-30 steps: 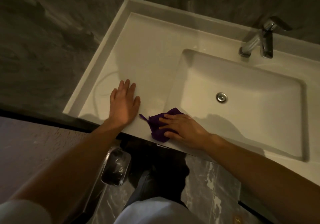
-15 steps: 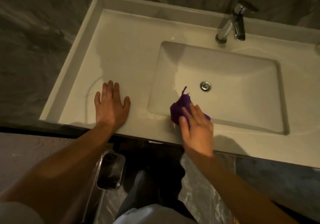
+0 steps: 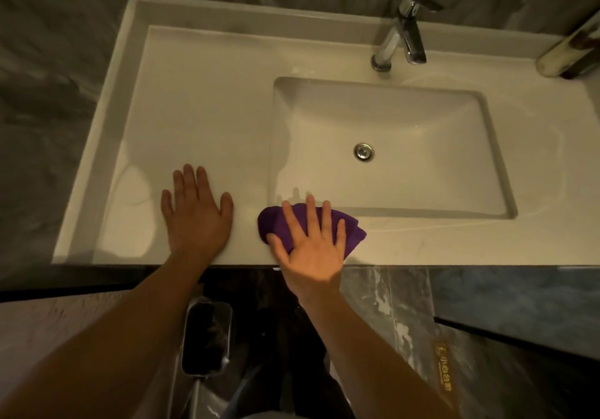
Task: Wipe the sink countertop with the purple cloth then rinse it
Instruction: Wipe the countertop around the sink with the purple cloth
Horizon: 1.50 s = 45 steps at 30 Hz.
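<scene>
While we look down from the head camera, our right hand (image 3: pixel 311 249) lies flat with fingers spread on the purple cloth (image 3: pixel 352 232), pressing it against the front strip of the white worktop (image 3: pixel 201 110), not gripping it. The cloth sits just in front of the near left corner of the sink (image 3: pixel 389 120), with its folds showing beyond our fingertips and to the right of our palm. Our left hand (image 3: pixel 196 214) rests open and flat on the bare worktop just to the left of the cloth, palm down, holding nothing, apart from the cloth by a narrow gap. In the sink we see a round metal drain (image 3: pixel 363 151) near the middle of the basin. A chrome tap (image 3: pixel 401 34) stands upright on the back ledge behind the sink. At the far right edge a shiny metal thing (image 3: pixel 568 51) leans into view; we cannot tell what it is. Below the worktop edge, between our forearms, a small bin (image 3: pixel 206 337) lined with a dark bag stands on the marbled floor (image 3: pixel 406 305).
</scene>
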Each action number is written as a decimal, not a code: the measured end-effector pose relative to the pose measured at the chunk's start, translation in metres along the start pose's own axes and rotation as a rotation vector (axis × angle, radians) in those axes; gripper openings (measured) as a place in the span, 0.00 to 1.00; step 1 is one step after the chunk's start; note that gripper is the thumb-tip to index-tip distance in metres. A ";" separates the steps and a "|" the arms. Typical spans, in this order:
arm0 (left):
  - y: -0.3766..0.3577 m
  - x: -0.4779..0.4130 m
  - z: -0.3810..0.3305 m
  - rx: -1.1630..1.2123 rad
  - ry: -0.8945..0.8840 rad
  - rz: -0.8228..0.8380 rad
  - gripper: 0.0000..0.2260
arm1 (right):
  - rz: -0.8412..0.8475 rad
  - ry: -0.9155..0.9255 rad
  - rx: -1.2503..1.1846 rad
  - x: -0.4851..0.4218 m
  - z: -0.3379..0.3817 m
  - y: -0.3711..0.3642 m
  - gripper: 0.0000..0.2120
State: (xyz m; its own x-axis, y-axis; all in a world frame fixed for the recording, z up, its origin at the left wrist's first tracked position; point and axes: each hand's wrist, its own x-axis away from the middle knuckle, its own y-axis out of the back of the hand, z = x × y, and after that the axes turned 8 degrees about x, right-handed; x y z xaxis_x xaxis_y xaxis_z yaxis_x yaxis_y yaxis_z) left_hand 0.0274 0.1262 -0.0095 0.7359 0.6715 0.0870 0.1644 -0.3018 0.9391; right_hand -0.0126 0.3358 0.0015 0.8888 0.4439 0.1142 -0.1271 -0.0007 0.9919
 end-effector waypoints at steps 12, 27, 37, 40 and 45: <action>-0.002 0.000 0.004 -0.006 -0.034 0.034 0.34 | -0.037 -0.212 0.021 0.004 -0.129 0.006 0.28; -0.027 0.064 -0.143 0.170 -0.517 0.287 0.32 | -0.265 -0.331 -0.450 -0.015 -0.140 0.038 0.27; -0.044 0.074 -0.161 -0.147 -0.496 0.234 0.24 | -0.003 -0.188 -0.010 -0.004 -0.159 0.015 0.31; -0.052 0.072 -0.160 -0.165 -0.498 0.229 0.26 | 0.006 -0.228 0.005 -0.001 -0.205 0.016 0.30; -0.060 0.072 -0.161 -0.141 -0.480 0.183 0.27 | 0.016 -0.347 0.031 -0.002 -0.293 0.020 0.30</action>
State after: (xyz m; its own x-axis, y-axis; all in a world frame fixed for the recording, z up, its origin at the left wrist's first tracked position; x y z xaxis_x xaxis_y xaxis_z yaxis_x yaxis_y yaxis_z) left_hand -0.0352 0.3020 -0.0056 0.9674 0.2214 0.1230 -0.0607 -0.2688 0.9613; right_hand -0.1462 0.5971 0.0047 0.9841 0.1128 0.1369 -0.1337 -0.0353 0.9904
